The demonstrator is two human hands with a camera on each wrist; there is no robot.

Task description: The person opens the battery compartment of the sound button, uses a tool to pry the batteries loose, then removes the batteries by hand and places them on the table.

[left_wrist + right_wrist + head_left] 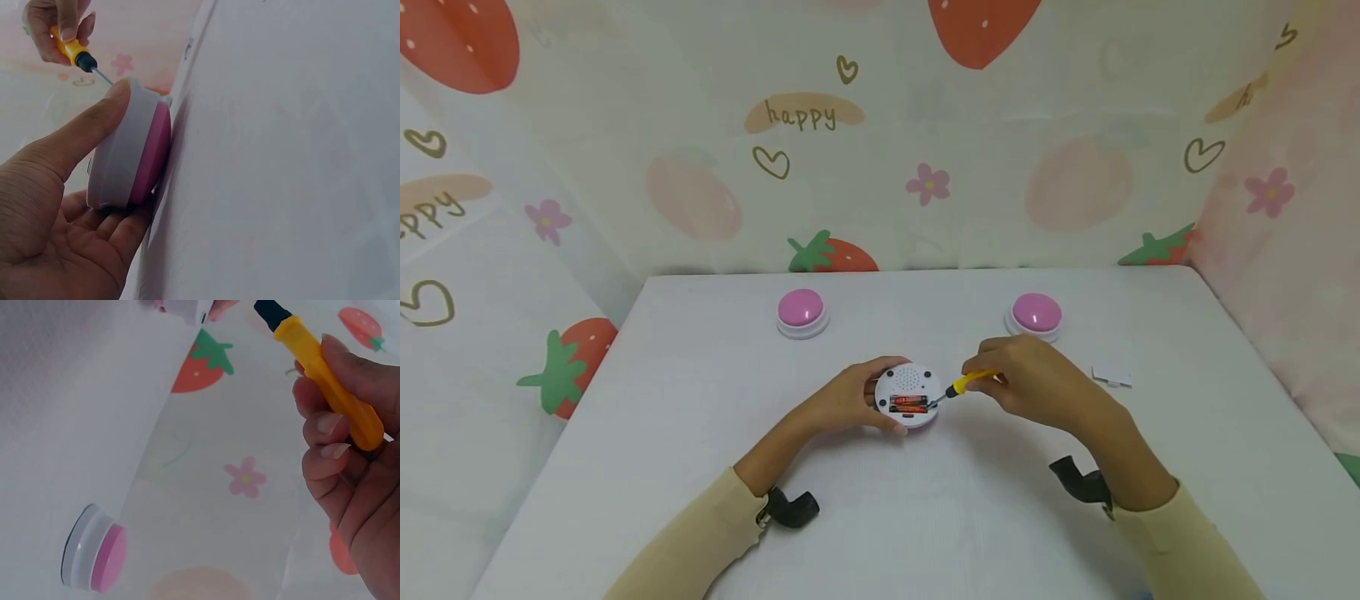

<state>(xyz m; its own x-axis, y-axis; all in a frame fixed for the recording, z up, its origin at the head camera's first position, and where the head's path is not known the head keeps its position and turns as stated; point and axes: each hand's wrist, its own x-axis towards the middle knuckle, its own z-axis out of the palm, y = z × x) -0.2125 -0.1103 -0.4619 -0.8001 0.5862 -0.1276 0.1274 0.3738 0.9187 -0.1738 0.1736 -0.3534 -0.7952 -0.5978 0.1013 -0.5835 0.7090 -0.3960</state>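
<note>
My left hand grips a round white device with a pink dome by its rim, thumb on one side and fingers around the other. Its underside faces up in the head view, showing speaker holes, dark feet and an uncovered compartment with two red batteries. In my right hand is a yellow-handled screwdriver, held between thumb and fingers. The metal tip reaches the right end of the battery compartment; whether it touches a battery I cannot tell.
Two pink push buttons on white bases stand at the back of the white table, one left and one right, the latter just behind my right hand. A small white cover lies to the right. Patterned cloth hangs behind and beside the table.
</note>
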